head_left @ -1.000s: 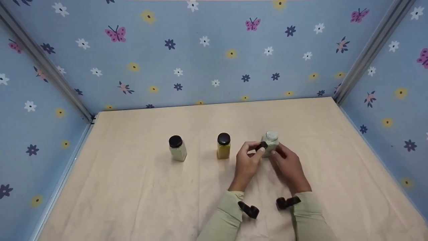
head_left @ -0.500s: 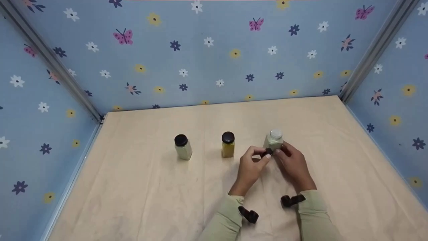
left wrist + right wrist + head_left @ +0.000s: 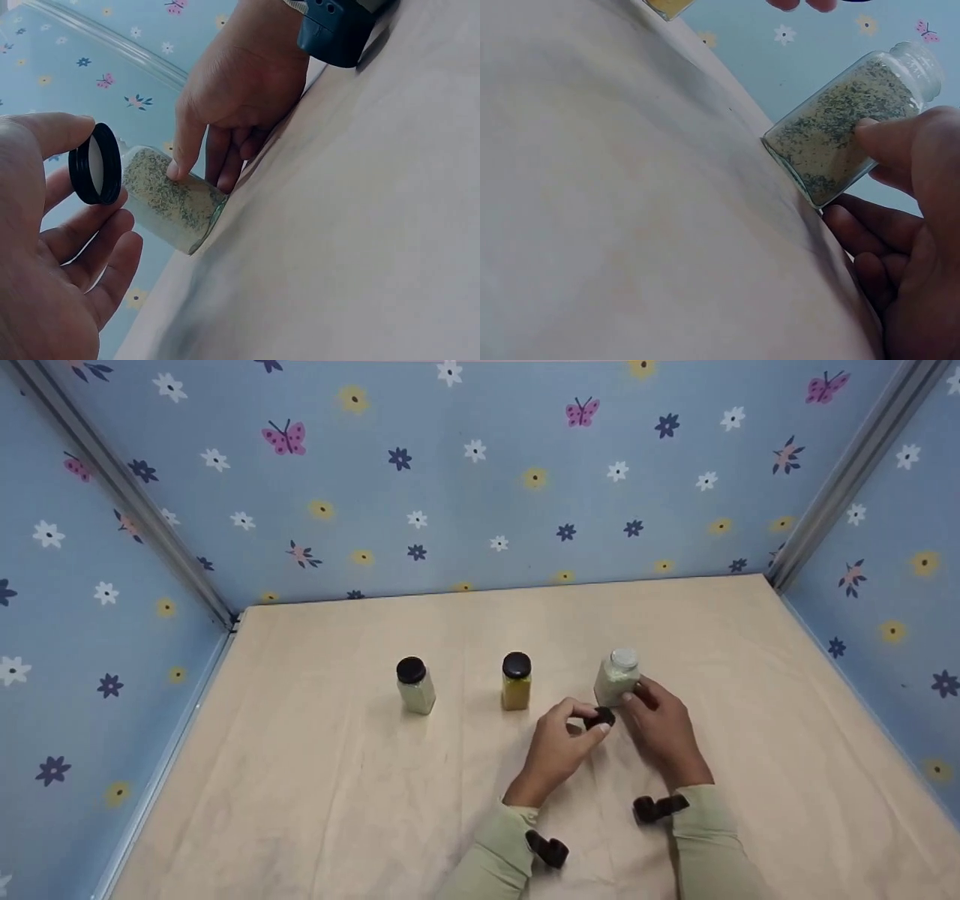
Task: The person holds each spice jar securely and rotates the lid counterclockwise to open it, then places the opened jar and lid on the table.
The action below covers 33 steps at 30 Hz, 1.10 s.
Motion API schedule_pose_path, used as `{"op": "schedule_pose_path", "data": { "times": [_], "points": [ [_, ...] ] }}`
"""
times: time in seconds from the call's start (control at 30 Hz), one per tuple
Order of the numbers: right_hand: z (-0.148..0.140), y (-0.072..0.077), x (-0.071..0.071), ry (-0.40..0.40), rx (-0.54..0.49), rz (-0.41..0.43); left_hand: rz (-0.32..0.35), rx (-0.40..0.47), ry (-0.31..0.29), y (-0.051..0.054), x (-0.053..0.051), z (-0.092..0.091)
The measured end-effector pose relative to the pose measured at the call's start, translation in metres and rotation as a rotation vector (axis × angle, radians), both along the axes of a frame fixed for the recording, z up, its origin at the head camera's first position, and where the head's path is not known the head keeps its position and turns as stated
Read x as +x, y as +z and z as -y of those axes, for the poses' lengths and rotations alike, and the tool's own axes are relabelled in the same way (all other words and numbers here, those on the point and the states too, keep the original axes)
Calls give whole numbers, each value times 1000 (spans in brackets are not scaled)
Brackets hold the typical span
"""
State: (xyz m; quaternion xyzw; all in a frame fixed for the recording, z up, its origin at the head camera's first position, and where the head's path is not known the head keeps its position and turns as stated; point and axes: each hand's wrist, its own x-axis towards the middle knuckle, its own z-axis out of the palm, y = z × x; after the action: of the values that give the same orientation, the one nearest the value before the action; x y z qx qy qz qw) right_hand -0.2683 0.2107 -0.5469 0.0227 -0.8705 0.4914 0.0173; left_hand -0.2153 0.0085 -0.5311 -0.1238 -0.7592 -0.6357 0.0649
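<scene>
On the right of the table stands an uncapped glass spice jar with a pale, green-flecked filling. My right hand grips its lower part between thumb and fingers. Just in front of the jar, my left hand pinches a black screw cap between thumb and fingers, apart from the jar. The cap's pale inner side shows in the left wrist view. Left of my hands are a black-capped jar with yellow contents and, farther left, a black-capped jar with pale contents, both upright.
A cream cloth covers the table. Blue flower-patterned panels stand behind it and along both sides, with grey metal posts at the corners. Black wrist cameras sit on both sleeves.
My left hand has drawn the black cap down and away from the uncapped jar, towards me. The right hand still holds the jar. The head view has shifted slightly.
</scene>
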Motion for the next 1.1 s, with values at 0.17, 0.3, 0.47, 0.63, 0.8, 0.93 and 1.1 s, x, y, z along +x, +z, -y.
{"op": "schedule_pose_path", "data": {
  "times": [0.17,0.3,0.47,0.63,0.8,0.93,1.1],
  "points": [
    [-5,2,-1,-17,-3,11,-32,-36,-25,1,2,-2],
    [-7,4,-3,-27,15,2,-45,-53,-26,1,4,-3],
    [-8,5,-4,-13,15,-8,-50,-78,-26,0,6,0],
    [-6,2,-2,-23,0,6,-45,-131,-33,-3,10,6],
    [0,-1,-1,-25,-4,14,-60,-202,-22,-6,14,10],
    [2,0,-1,-15,-22,8,-108,-279,-25,-7,16,10],
    [2,1,-1,-19,-31,27,-167,-398,-53,-8,17,7]
  ]
}}
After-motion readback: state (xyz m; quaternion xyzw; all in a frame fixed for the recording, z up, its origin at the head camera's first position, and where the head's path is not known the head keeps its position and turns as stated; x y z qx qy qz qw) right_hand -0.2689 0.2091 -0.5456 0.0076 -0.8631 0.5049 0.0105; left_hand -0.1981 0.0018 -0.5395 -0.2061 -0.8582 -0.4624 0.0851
